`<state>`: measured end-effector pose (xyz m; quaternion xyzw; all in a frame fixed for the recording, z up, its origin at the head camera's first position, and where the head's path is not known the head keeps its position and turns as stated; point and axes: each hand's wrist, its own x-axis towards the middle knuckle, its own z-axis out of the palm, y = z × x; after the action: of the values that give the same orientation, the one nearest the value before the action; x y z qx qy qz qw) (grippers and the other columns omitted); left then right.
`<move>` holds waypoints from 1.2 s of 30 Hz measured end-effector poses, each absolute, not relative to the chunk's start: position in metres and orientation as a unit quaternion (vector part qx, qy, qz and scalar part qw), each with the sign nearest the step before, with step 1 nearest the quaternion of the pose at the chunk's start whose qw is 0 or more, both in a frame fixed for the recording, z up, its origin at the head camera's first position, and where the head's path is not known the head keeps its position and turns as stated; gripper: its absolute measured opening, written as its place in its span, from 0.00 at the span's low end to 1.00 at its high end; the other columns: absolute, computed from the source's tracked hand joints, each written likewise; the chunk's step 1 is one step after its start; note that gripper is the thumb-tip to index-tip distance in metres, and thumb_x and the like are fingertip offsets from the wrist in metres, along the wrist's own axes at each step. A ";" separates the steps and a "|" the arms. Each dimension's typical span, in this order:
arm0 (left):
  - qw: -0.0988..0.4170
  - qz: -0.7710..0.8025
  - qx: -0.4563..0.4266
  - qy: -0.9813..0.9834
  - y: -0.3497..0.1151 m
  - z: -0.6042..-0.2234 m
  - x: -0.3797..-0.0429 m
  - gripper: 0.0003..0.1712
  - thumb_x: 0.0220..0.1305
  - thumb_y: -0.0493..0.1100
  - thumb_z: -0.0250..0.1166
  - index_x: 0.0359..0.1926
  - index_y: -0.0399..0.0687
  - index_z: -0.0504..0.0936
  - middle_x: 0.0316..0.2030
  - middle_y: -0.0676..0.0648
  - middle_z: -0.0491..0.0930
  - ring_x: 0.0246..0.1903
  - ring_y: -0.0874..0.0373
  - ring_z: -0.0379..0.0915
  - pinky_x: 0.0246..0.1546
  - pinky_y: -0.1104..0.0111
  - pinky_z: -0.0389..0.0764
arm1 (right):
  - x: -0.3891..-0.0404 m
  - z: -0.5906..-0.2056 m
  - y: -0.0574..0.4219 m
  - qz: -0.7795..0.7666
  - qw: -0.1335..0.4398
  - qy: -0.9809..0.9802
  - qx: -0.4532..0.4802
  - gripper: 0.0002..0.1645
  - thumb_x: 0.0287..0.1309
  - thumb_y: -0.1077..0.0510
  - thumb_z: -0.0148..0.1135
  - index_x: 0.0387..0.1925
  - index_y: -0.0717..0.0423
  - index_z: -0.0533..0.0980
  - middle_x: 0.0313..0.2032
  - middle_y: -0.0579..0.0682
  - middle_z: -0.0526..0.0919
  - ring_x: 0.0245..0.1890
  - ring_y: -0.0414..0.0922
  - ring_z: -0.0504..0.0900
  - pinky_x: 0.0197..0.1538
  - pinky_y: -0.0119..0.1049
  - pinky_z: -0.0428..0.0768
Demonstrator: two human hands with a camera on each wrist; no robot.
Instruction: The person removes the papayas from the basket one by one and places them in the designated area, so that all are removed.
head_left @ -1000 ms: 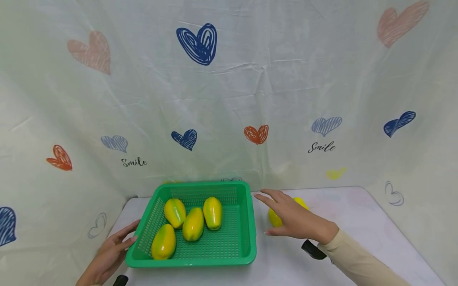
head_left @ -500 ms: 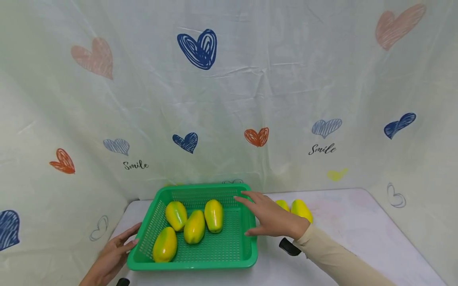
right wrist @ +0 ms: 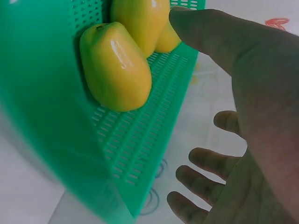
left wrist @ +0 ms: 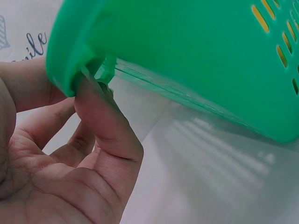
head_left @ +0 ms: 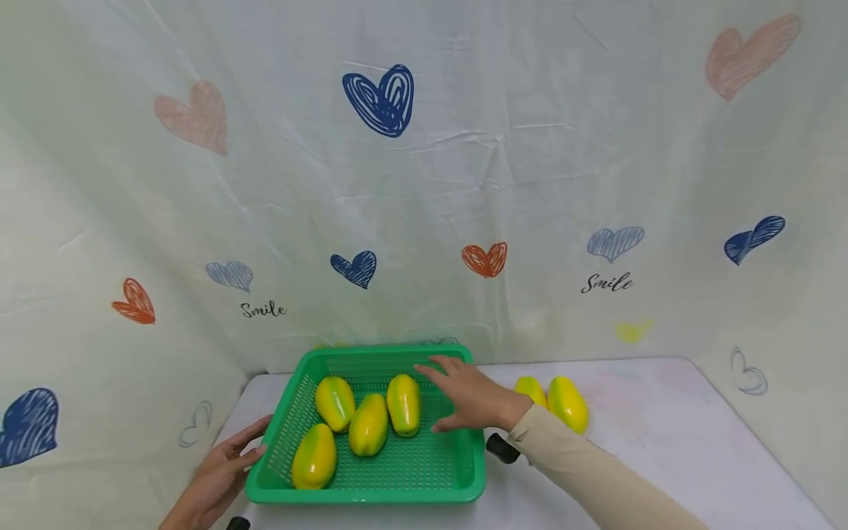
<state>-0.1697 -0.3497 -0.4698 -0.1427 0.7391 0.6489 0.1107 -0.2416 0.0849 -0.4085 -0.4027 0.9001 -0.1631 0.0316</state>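
Observation:
A green plastic basket (head_left: pixel 364 497) with slotted walls stands on the table, holding several shiny yellow-green, mango-like fruits (head_left: pixel 369 425). At its left side my left hand (head_left: pixel 221 467) grips the rim; the left wrist view shows the thumb and a bent finger pinching the rim's edge (left wrist: pixel 63 51). Over the right part of the basket hovers my right hand (head_left: pixel 473 397), fingers spread and holding nothing. The right wrist view has its thumb overlapping the fruits (right wrist: pixel 117 67) while the other fingers point toward the back.
Two more yellow fruits (head_left: pixel 567 405) lie on the white table (head_left: pixel 662 442) right of the basket, partly behind the right forearm. A pale curtain (head_left: pixel 530 184) printed with hearts hangs behind and around the table.
My right hand has moved left, from in front of the two fruits on the table to over the basket, uncovering them. The left hand stays at the rim. The head view has shifted slightly.

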 end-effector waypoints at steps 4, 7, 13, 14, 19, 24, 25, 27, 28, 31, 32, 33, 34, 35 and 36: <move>0.106 0.649 -0.148 0.738 -0.348 -0.469 -0.170 0.40 0.79 0.37 0.61 0.83 0.35 0.52 0.82 0.32 0.48 0.54 0.67 0.71 0.57 0.66 0.86 | -0.246 -0.412 0.074 -0.163 0.043 0.904 -0.394 0.57 0.58 0.46 0.81 0.80 0.57 0.61 0.77 0.67 0.62 0.74 0.65 0.66 0.71 0.63 0.73; 0.103 0.649 -0.153 0.738 -0.346 -0.469 -0.170 0.40 0.79 0.37 0.61 0.83 0.35 0.52 0.82 0.31 0.48 0.64 0.54 0.68 0.57 0.65 0.86 | -0.249 -0.415 0.066 -0.158 0.051 0.906 -0.389 0.57 0.57 0.46 0.81 0.80 0.56 0.62 0.76 0.66 0.62 0.74 0.65 0.66 0.73 0.63 0.72; 0.099 0.652 -0.159 0.735 -0.344 -0.469 -0.172 0.41 0.78 0.37 0.62 0.82 0.36 0.53 0.82 0.31 0.47 0.73 0.42 0.57 0.58 0.63 0.86 | -0.254 -0.422 0.051 -0.136 0.069 0.912 -0.381 0.57 0.56 0.46 0.82 0.80 0.55 0.62 0.76 0.64 0.64 0.74 0.62 0.68 0.77 0.59 0.68; 0.097 0.652 -0.161 0.735 -0.344 -0.469 -0.172 0.41 0.77 0.37 0.63 0.82 0.36 0.54 0.82 0.31 0.48 0.71 0.45 0.61 0.58 0.63 0.86 | -0.255 -0.423 0.049 -0.131 0.071 0.912 -0.381 0.57 0.56 0.45 0.82 0.80 0.54 0.62 0.76 0.64 0.64 0.73 0.61 0.68 0.77 0.58 0.68; 0.097 0.647 -0.157 0.740 -0.346 -0.469 -0.170 0.39 0.78 0.36 0.62 0.82 0.35 0.54 0.81 0.31 0.50 0.55 0.66 0.73 0.58 0.64 0.86 | -0.257 -0.426 0.037 -0.111 0.079 0.915 -0.379 0.57 0.55 0.44 0.82 0.79 0.55 0.63 0.75 0.60 0.66 0.73 0.59 0.69 0.75 0.56 0.72; 0.096 0.649 -0.153 0.739 -0.346 -0.470 -0.169 0.39 0.79 0.37 0.61 0.82 0.36 0.54 0.81 0.31 0.50 0.53 0.69 0.73 0.58 0.64 0.86 | -0.260 -0.430 0.026 -0.097 0.090 0.921 -0.367 0.59 0.54 0.44 0.83 0.80 0.53 0.62 0.75 0.60 0.65 0.73 0.59 0.68 0.73 0.56 0.74; 0.095 0.649 -0.154 0.739 -0.346 -0.470 -0.169 0.39 0.78 0.37 0.61 0.82 0.36 0.54 0.81 0.31 0.51 0.53 0.69 0.73 0.58 0.64 0.86 | -0.260 -0.432 0.024 -0.095 0.092 0.922 -0.363 0.59 0.54 0.43 0.83 0.80 0.53 0.62 0.75 0.59 0.65 0.73 0.59 0.68 0.73 0.56 0.74; 0.093 0.648 -0.155 0.740 -0.346 -0.471 -0.169 0.39 0.78 0.37 0.61 0.82 0.36 0.54 0.81 0.31 0.51 0.54 0.69 0.72 0.58 0.65 0.86 | -0.261 -0.434 0.021 -0.092 0.095 0.925 -0.355 0.59 0.54 0.44 0.83 0.80 0.52 0.62 0.75 0.58 0.65 0.74 0.58 0.67 0.73 0.54 0.74; 0.092 0.649 -0.156 0.739 -0.346 -0.471 -0.169 0.39 0.78 0.37 0.61 0.82 0.36 0.54 0.81 0.31 0.51 0.54 0.68 0.72 0.58 0.65 0.86 | -0.261 -0.436 0.019 -0.092 0.097 0.927 -0.351 0.59 0.53 0.44 0.84 0.80 0.51 0.62 0.75 0.58 0.65 0.74 0.58 0.67 0.74 0.54 0.73; 0.091 0.650 -0.156 0.738 -0.345 -0.471 -0.169 0.39 0.78 0.37 0.62 0.82 0.36 0.55 0.80 0.30 0.51 0.53 0.68 0.73 0.58 0.64 0.86 | -0.263 -0.440 0.015 -0.086 0.102 0.930 -0.342 0.59 0.53 0.44 0.84 0.80 0.50 0.63 0.73 0.56 0.66 0.73 0.58 0.68 0.74 0.52 0.73; 0.091 0.650 -0.156 0.738 -0.345 -0.471 -0.169 0.39 0.78 0.37 0.61 0.82 0.35 0.55 0.80 0.30 0.51 0.53 0.68 0.73 0.58 0.64 0.86 | -0.263 -0.441 0.014 -0.085 0.105 0.931 -0.339 0.59 0.53 0.44 0.84 0.80 0.49 0.63 0.73 0.56 0.66 0.72 0.58 0.68 0.74 0.52 0.73; 0.090 0.651 -0.155 0.737 -0.345 -0.471 -0.169 0.39 0.79 0.37 0.61 0.82 0.35 0.55 0.80 0.30 0.51 0.53 0.68 0.73 0.58 0.64 0.86 | -0.263 -0.442 0.013 -0.083 0.107 0.932 -0.337 0.59 0.52 0.44 0.84 0.80 0.49 0.63 0.73 0.56 0.67 0.72 0.57 0.69 0.74 0.52 0.73; 0.090 0.651 -0.154 0.737 -0.345 -0.471 -0.168 0.39 0.79 0.37 0.61 0.82 0.35 0.55 0.80 0.30 0.51 0.53 0.68 0.73 0.57 0.64 0.86 | -0.264 -0.443 0.012 -0.080 0.107 0.933 -0.335 0.59 0.52 0.44 0.84 0.79 0.49 0.63 0.72 0.56 0.67 0.71 0.57 0.69 0.74 0.51 0.74; 0.090 0.651 -0.153 0.738 -0.345 -0.471 -0.168 0.39 0.79 0.36 0.61 0.82 0.35 0.54 0.80 0.30 0.51 0.53 0.68 0.73 0.57 0.64 0.86 | -0.264 -0.444 0.011 -0.078 0.107 0.933 -0.334 0.59 0.52 0.44 0.85 0.79 0.49 0.64 0.72 0.56 0.67 0.70 0.56 0.70 0.73 0.51 0.74; 0.090 0.650 -0.152 0.739 -0.345 -0.471 -0.168 0.39 0.79 0.36 0.60 0.82 0.34 0.54 0.80 0.30 0.52 0.53 0.68 0.73 0.57 0.64 0.86 | -0.264 -0.445 0.011 -0.077 0.107 0.934 -0.333 0.58 0.51 0.44 0.85 0.79 0.49 0.64 0.71 0.55 0.68 0.69 0.56 0.71 0.72 0.50 0.75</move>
<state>-0.1679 -0.3448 -0.4710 -0.1520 0.7389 0.6503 0.0900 -0.2644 0.0107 -0.4446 -0.3326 0.9339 -0.0765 0.1066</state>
